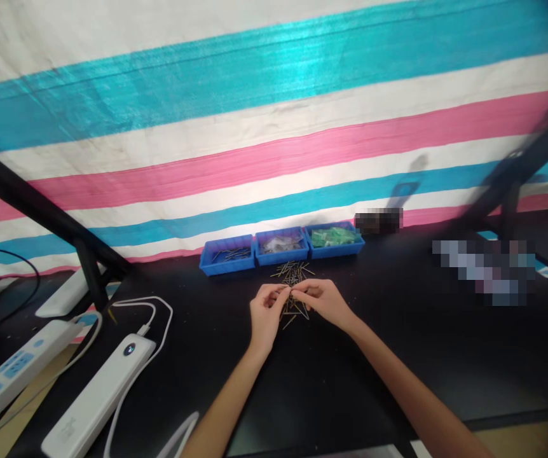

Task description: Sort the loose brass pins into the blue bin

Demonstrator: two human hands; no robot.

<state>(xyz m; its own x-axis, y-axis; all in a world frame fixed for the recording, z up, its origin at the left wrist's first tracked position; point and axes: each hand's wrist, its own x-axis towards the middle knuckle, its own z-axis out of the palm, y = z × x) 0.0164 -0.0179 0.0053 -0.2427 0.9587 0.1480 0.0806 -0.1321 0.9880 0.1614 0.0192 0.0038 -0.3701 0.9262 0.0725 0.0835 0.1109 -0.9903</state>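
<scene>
Thumb and fingertips pinched, my left hand (267, 312) is over a loose pile of thin metal rods (294, 273), some gold-toned and some grey. Opposite it, my right hand (324, 300) is also closed in a pinch, its fingertips meeting or nearly meeting those of the left. What lies between the fingertips is too small to make out. Rods stick out behind and below both hands on the black table (198, 362). Just beyond the pile stand a blue bin with a few thin rods (229, 266), a blue bin with clear plastic bags (281, 259) and a blue bin with green packets (335, 253).
At the left lie a white power bank (100, 397) with a looping white cable (166, 324) and a white power strip (19, 369). Black metal frame bars (45, 207) slant along the sides. Striped sheeting (255, 159) hangs behind the table. Blurred-out items are at the right.
</scene>
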